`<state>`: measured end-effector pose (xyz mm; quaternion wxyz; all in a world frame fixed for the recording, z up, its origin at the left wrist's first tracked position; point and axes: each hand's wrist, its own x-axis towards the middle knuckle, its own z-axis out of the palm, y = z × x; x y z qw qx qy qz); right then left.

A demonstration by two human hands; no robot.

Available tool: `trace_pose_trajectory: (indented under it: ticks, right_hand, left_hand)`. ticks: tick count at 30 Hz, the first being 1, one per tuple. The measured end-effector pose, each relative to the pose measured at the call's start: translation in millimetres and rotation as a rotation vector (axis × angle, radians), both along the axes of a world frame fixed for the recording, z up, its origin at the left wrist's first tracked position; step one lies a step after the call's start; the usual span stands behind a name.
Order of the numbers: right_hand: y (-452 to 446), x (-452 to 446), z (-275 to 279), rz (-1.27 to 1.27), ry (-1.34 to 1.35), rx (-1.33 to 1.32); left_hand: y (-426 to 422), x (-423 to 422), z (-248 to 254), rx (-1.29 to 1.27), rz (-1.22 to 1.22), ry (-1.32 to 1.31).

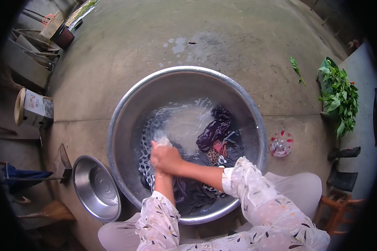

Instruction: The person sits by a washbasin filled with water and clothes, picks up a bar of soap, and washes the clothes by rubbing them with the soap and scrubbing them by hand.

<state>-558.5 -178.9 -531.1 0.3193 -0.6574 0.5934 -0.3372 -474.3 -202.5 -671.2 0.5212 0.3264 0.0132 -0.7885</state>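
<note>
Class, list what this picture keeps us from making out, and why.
In the head view:
Left hand: mostly behind the right hand.
White thing at the hands: blurred.
Basin bottom: under clothes and cloudy water.
Box print: too small.
Wooden frame: cut off by dark edge.

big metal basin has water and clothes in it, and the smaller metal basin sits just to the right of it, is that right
Not quite: the head view shows the smaller metal basin just to the left of the big metal basin. The big one does have water and clothes in it.
</note>
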Motion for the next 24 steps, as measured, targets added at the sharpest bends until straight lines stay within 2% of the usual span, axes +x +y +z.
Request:
trace_pose_trajectory:
  ticks: [1, 3, 5, 6, 7, 10, 11, 13, 15, 16, 17, 18, 19, 20, 21, 22, 24]
  right_hand:
    - [-15.7, -3.9, -29.9, -0.161, 0.045, -0.153]
    - [-39.9, -45.3, -25.2, -0.246, 0.115, 0.290]
    - [-39.4, -49.1, -52.4, -0.271, 0.310, 0.154]
    - [-38.4, -53.2, -65.4, -0.285, 0.418, 0.085]
    - [-29.6, -47.8, -70.5, -0.108, 0.416, -0.148]
    - [-2.0, -7.6, -40.8, -0.130, 0.137, -0.123]
    - [-4.0, -8.9, -40.8, -0.088, 0.192, -0.153]
    - [-14.2, -18.0, -44.7, 0.004, 0.303, -0.212]
    - [-48.7, -44.0, -71.0, -0.193, 0.374, 0.174]
    - [-57.8, -61.3, -77.2, -0.310, 0.301, 0.089]
    - [-61.3, -80.0, -84.9, -0.427, 0.230, 0.004]
    - [-63.2, -97.4, -107.6, -0.403, 0.395, -0.049]
    - [-63.3, -113.4, -124.3, -0.372, 0.557, -0.102]
    - [-61.0, -132.9, -119.0, -0.415, 0.538, 0.035]
    - [-58.2, -151.4, -108.5, -0.454, 0.513, 0.171]
    - [-56.2, -158.9, -106.5, -0.494, 0.485, 0.313]
    - [-56.8, -150.9, -126.4, -0.560, 0.393, 0.248]
  left_hand:
    - [-0.7, -15.6, 9.6, 0.078, 0.002, -0.115]
    - [0.3, -43.1, 30.4, 0.199, -0.035, -0.349]
    - [-0.2, -56.8, 56.9, 0.292, -0.139, -0.472]
    - [0.1, -47.8, 24.3, 0.227, -0.130, -0.370]
    - [1.6, -28.4, -37.4, 0.165, -0.113, -0.264]
    - [11.7, -39.2, -36.0, -0.450, 0.114, 0.653]
    - [15.3, -55.7, -16.6, -0.635, 0.155, 1.026]
    - [8.6, -63.9, 5.4, -0.383, 0.091, 0.672]
    - [-2.1, -42.9, 29.0, 0.172, -0.194, -0.501]
    - [-0.9, -47.5, 40.8, 0.153, -0.295, -0.718]
    - [-0.2, -53.1, 56.5, 0.167, -0.269, -0.605]
    - [-0.7, -57.6, 66.6, 0.178, -0.245, -0.490]
    - [-2.1, -50.1, 50.4, 0.133, -0.240, -0.398]
    - [-3.8, -35.2, 32.6, 0.085, -0.229, -0.308]
    - [-2.4, -19.1, 37.0, 0.077, -0.363, -0.375]
    - [0.5, -14.1, 47.2, 0.129, -0.356, -0.413]
    - [5.4, -12.3, 61.6, 0.233, -0.353, -0.479]
